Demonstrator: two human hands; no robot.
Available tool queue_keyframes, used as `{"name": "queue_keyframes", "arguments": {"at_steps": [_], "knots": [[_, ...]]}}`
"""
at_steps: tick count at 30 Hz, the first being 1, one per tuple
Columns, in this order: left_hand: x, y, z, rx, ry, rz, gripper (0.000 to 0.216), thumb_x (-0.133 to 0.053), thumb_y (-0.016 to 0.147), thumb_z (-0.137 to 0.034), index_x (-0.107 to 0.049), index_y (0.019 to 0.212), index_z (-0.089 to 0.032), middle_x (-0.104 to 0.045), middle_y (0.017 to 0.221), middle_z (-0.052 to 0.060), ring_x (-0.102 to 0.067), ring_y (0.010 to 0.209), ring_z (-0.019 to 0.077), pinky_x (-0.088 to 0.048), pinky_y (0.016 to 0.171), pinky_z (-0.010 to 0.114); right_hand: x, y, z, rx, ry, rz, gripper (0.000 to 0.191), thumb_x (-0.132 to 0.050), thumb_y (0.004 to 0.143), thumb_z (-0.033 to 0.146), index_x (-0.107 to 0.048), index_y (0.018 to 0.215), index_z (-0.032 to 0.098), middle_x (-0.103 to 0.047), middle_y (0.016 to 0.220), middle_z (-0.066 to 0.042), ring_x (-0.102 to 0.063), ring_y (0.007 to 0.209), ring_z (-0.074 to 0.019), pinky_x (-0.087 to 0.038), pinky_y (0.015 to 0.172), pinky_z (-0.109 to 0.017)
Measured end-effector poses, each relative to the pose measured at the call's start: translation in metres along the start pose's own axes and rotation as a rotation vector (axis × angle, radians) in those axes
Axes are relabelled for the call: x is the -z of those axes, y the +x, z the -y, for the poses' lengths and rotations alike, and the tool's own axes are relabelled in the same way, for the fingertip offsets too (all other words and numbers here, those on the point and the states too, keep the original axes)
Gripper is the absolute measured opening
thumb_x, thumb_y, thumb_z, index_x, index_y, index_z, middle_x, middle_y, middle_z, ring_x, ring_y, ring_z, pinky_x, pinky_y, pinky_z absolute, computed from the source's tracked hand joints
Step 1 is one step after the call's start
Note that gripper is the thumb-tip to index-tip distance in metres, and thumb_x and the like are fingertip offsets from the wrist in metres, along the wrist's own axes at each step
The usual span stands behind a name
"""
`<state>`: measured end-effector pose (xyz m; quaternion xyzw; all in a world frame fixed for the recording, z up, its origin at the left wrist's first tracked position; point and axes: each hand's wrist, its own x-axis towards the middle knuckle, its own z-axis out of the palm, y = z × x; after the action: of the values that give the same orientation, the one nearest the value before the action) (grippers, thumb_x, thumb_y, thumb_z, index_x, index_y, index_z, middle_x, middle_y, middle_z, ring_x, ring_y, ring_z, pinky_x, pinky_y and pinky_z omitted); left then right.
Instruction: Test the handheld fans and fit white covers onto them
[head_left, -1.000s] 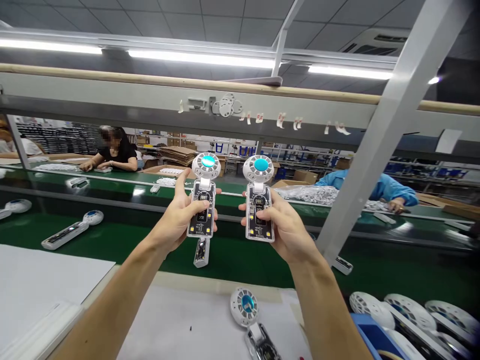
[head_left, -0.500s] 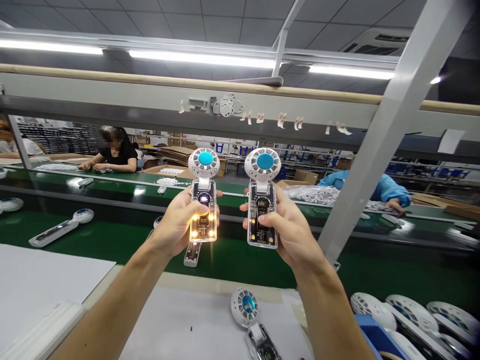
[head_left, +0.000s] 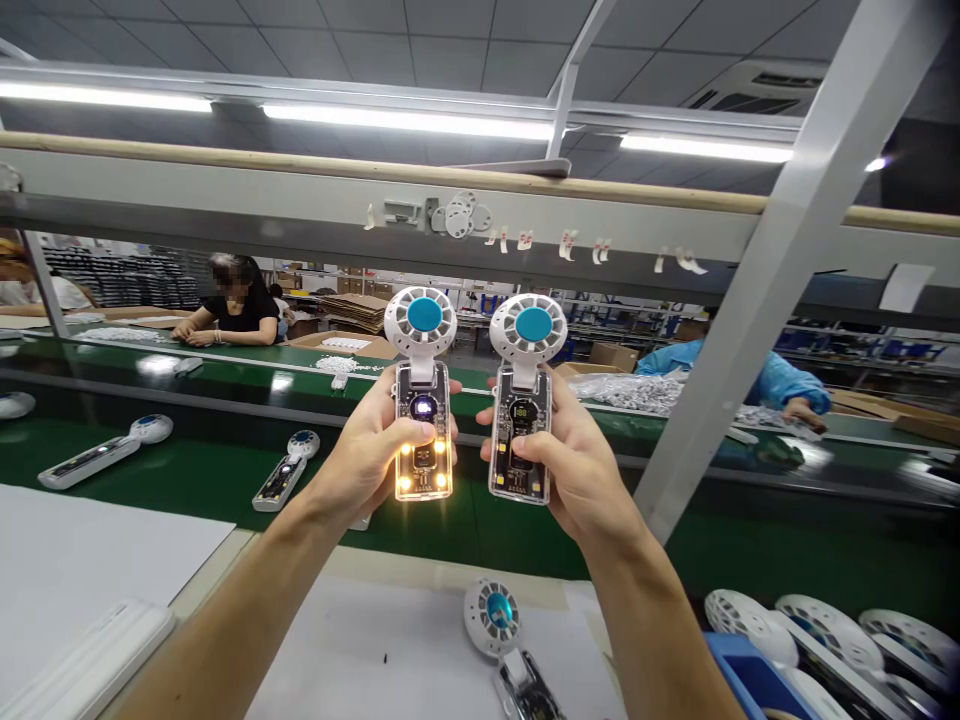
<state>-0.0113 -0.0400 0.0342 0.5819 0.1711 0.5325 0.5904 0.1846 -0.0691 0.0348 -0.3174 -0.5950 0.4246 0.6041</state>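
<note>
In my left hand is a handheld fan with a round white head, a blue centre and a clear-fronted handle. Its small display shines and several yellow lights glow on the handle; my left thumb lies on the handle's front. My right hand grips a second, matching handheld fan, held upright beside the first with a gap between them. That one's yellow lights are unlit, and my right thumb rests on its front. Below, a third fan lies on the white sheet, its lower end cut off by the frame.
More fans lie on the green conveyor belt. A blue bin with several fans stands at lower right. A slanted white post rises on the right. Two co-workers sit across the belt, another at far left.
The left fan has shifted slightly right, closer to the right one, its lights still on. Fans on the belt have slid left, one now showing beside my left forearm.
</note>
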Motion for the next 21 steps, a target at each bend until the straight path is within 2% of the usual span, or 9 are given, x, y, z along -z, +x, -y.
{"name": "queue_keyframes", "arguments": {"at_steps": [5,10,21], "knots": [[0.0025,0.0003,0.0013,0.029,-0.024,0.038,0.051,-0.072,0.063,-0.013,-0.057,0.111,-0.018,-0.067,0.081,0.004,-0.067,0.067,0.0199,-0.053,0.058,0.028,-0.0006,0.0006,-0.0001,-0.001,-0.003,0.013,0.082,-0.066,0.074,0.019,-0.031,0.148,0.026,-0.070,0.099,-0.003,-0.070,0.074,-0.0189,-0.058,0.059,-0.029],[0.0017,0.0007,0.0022,0.029,-0.024,0.043,0.052,-0.071,0.063,-0.012,-0.055,0.112,-0.019,-0.067,0.081,0.003,-0.067,0.067,0.0196,-0.053,0.058,0.028,-0.0004,0.0002,-0.0001,-0.002,-0.004,0.013,0.086,-0.066,0.074,0.019,-0.029,0.151,0.027,-0.071,0.098,-0.003,-0.070,0.074,-0.0188,-0.058,0.060,-0.029],[0.0004,0.0010,0.0022,0.023,-0.023,0.051,0.049,-0.068,0.064,-0.010,-0.054,0.110,-0.019,-0.067,0.081,0.003,-0.067,0.066,0.0192,-0.054,0.059,0.028,-0.0038,-0.0024,0.0030,-0.003,-0.019,-0.003,0.083,-0.066,0.075,0.018,-0.032,0.150,0.028,-0.070,0.101,-0.004,-0.070,0.075,-0.0195,-0.060,0.061,-0.030]]}}
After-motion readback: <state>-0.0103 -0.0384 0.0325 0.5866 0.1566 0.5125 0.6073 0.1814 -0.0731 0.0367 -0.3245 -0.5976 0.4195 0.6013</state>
